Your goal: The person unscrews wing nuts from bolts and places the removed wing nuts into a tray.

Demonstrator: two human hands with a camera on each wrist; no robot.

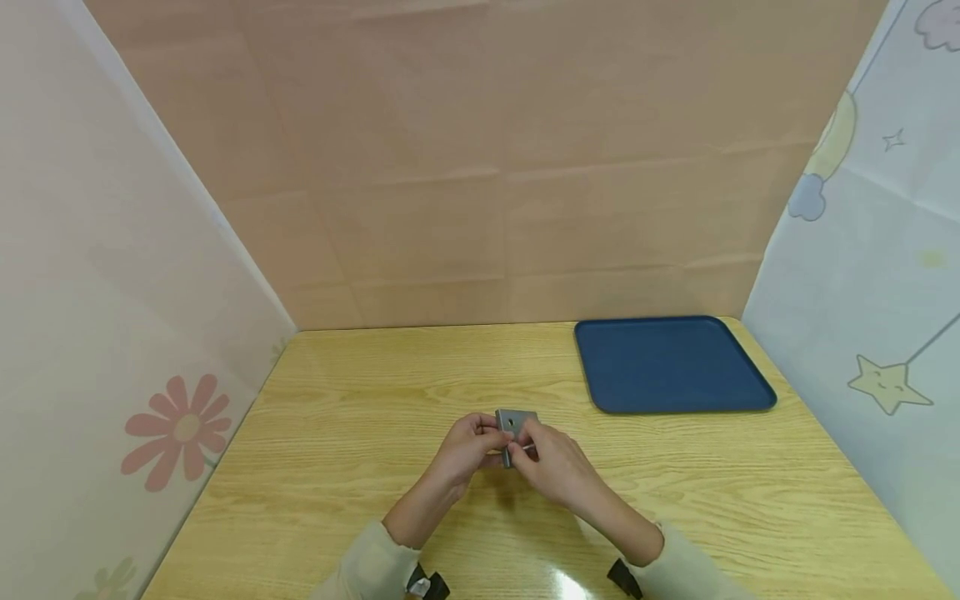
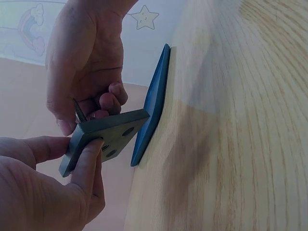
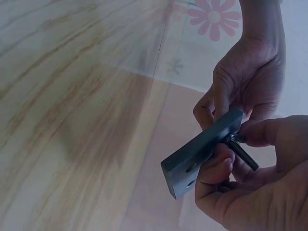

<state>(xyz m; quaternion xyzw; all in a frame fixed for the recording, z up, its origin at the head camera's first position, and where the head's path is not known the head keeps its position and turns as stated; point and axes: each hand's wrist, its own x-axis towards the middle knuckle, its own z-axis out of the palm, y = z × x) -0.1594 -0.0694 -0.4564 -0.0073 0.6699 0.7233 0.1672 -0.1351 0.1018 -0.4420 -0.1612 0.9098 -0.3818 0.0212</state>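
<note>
Right wrist: bolt (image 3: 246,156) juts lower right, axis across plate (image 3: 202,143); right grip (image 3: 279,192) pinching bolt, left grip (image 3: 250,74) plate

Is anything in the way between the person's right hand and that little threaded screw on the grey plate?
Nothing visible stands between them: the right hand has its fingertips at the screw, close to the plate. The left hand grips the plate, but does not come between.

A grey, holed plate (image 3: 198,148) is held tilted above the counter (image 1: 337,392); a threaded screw (image 3: 245,156) is held projecting from one face.
</note>
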